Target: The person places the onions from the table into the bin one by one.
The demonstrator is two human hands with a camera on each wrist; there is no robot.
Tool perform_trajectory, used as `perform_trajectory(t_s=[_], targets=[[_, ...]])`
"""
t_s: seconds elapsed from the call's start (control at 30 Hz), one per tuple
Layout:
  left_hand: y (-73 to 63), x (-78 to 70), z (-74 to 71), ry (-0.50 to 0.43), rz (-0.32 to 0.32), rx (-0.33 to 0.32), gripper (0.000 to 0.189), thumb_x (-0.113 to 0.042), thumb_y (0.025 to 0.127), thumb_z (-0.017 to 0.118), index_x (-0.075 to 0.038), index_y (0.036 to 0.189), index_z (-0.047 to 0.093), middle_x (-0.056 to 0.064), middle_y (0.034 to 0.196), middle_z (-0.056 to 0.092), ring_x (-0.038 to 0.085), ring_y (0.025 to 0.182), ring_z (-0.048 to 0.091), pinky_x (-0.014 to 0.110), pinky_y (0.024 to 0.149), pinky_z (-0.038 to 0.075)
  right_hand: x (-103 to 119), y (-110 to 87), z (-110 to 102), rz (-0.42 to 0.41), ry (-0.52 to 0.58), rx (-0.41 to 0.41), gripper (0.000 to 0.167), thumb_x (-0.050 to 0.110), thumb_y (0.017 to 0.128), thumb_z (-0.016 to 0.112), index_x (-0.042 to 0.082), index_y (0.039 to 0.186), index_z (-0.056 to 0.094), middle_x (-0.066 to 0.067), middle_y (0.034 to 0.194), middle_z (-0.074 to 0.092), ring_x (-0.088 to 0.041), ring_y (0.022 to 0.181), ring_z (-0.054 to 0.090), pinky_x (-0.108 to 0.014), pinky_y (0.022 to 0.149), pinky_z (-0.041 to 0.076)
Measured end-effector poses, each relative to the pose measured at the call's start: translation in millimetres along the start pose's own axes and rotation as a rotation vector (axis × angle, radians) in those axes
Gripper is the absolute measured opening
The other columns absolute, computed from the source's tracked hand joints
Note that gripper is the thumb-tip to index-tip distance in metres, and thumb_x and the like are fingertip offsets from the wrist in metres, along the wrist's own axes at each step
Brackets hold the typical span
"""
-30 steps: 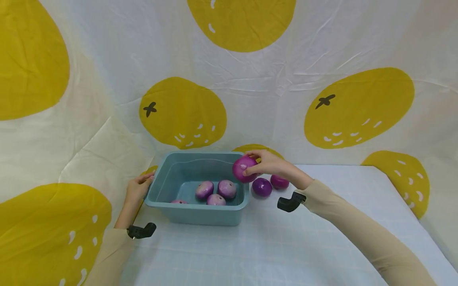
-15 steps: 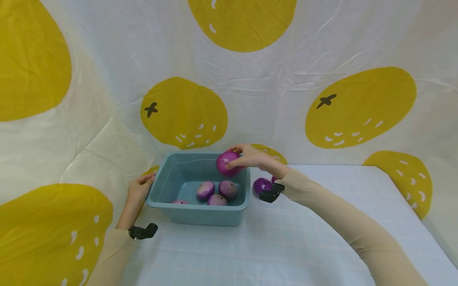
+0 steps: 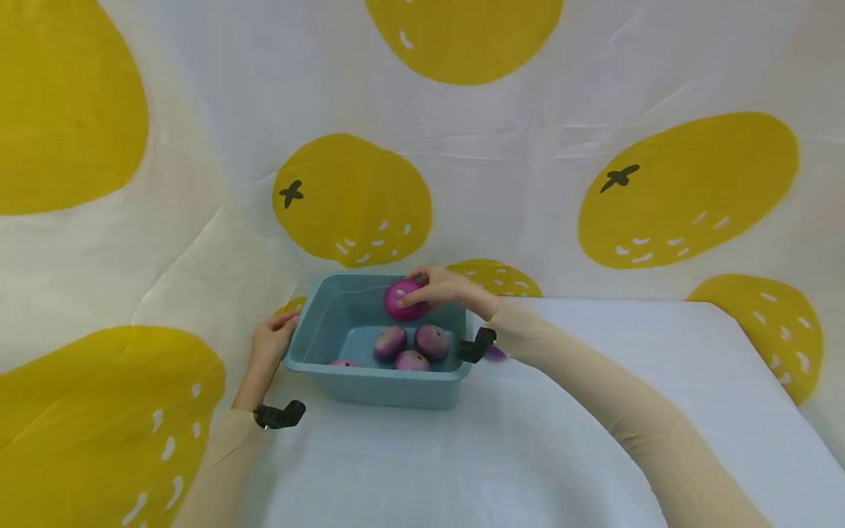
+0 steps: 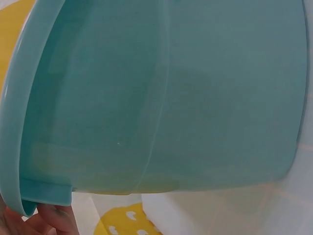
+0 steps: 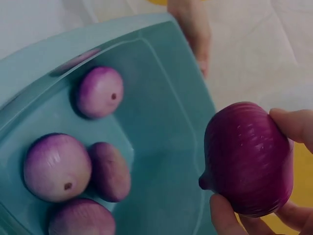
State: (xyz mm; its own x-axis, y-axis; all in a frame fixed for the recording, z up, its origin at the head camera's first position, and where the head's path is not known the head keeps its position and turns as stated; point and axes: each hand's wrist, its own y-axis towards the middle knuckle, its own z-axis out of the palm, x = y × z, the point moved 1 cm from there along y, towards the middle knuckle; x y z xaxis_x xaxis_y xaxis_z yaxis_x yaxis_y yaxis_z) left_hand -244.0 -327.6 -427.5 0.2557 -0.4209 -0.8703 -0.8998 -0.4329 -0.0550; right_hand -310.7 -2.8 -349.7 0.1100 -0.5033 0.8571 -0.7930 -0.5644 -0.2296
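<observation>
Purple onion (image 5: 248, 159), farther left than a second ago — now over the blue-green basin (image 3: 389, 387) — is pinched between thumb and fingers of the right hand (image 3: 442, 286). Four paler onions (image 5: 57, 167) lie below, inside. The left hand (image 3: 271, 342) touches the left rim (image 4: 14, 122); whether its fingers grip, one cannot tell. Pale cloth (image 3: 528, 469) spreads beneath, a fruit-printed backdrop (image 3: 502, 191) behind.

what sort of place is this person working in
Probably a staged indoor recording corner: a patterned sheet with big yellow fruit-like shapes backs the pale table, each wrist wears a black camera, and a blue-green tub holds purple onions.
</observation>
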Motion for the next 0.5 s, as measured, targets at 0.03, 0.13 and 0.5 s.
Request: perform_trajectory(t_s=[0.03,0.13,0.5], targets=[[-0.3,0.6,0.1,-0.002,-0.004,-0.001,0.039,-0.024,0.098,0.054,-0.002,0.130,0.059,0.019,0.134,0.057,0.030,0.126,0.051,0.036,0.097,0.041,-2,2.8,3,0.006,0.011,0.009,0.064,0.026,0.084,0.073,0.004,0.137,0.045,-0.020,0.132,0.054,-0.028,0.110,0.060,-0.038,0.084,0.056],[-1.1,2.9,-1.5,0.010,-0.002,-0.001,0.041,-0.027,0.098,0.054,-0.004,0.131,0.059,0.018,0.134,0.057,0.029,0.127,0.050,0.033,0.094,0.042,-5,10.2,11,0.034,0.028,0.025,0.064,0.027,0.084,0.073,0.004,0.136,0.045,-0.019,0.131,0.055,-0.026,0.106,0.062,-0.038,0.084,0.056],[3.5,-1.2,1.9,0.018,-0.033,-0.008,0.041,-0.025,0.098,0.053,-0.001,0.131,0.058,0.018,0.135,0.057,0.030,0.127,0.050,0.039,0.100,0.041,-16,24.7,20,0.111,0.026,0.004,0.068,0.032,0.081,0.076,0.003,0.135,0.046,-0.017,0.129,0.054,-0.024,0.101,0.063,-0.041,0.088,0.054]])
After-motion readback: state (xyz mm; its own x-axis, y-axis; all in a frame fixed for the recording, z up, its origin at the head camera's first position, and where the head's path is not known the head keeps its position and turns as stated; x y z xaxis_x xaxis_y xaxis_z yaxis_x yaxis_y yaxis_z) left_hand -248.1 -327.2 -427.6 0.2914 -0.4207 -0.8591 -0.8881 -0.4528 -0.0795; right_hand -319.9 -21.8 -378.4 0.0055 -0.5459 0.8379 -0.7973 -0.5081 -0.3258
